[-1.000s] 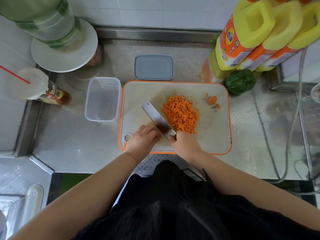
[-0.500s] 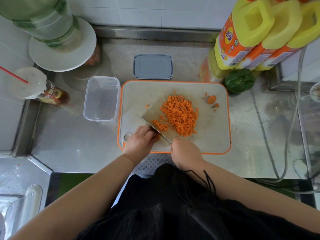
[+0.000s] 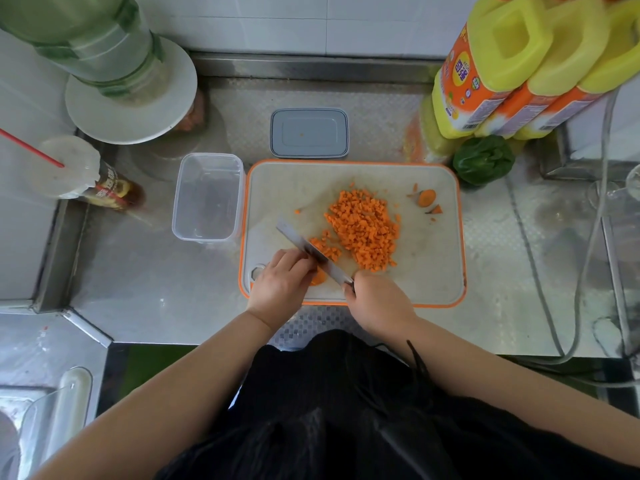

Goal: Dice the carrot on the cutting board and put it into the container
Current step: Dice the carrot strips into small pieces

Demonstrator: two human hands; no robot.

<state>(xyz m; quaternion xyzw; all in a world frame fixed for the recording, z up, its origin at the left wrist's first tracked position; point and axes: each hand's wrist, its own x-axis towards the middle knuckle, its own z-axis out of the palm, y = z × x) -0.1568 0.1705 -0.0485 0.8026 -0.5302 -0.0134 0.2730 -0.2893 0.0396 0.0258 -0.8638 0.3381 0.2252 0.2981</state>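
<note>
Nearest, at the board's (image 3: 429,271) near edge: right hand (image 3: 379,303), fingers curled round the handle of a knife (image 3: 311,252), blade slanting up-left across the board. Beside it, left hand (image 3: 282,284), fingers bent down over a carrot piece (image 3: 318,277), knuckles touching the blade's left face. Just past the blade, a few fresh dice; beyond, mid-board, the main heap of diced carrot (image 3: 363,228). Toward the board's far right corner, carrot ends (image 3: 426,198) lying apart from the heap. Touching the board's left edge, on the metal surface (image 3: 145,289), a clear container (image 3: 207,197), nothing visible inside. Just behind the board, a grey lid (image 3: 309,133). Off the far right corner, a green vegetable (image 3: 483,160), then yellow bottles (image 3: 512,64).
</note>
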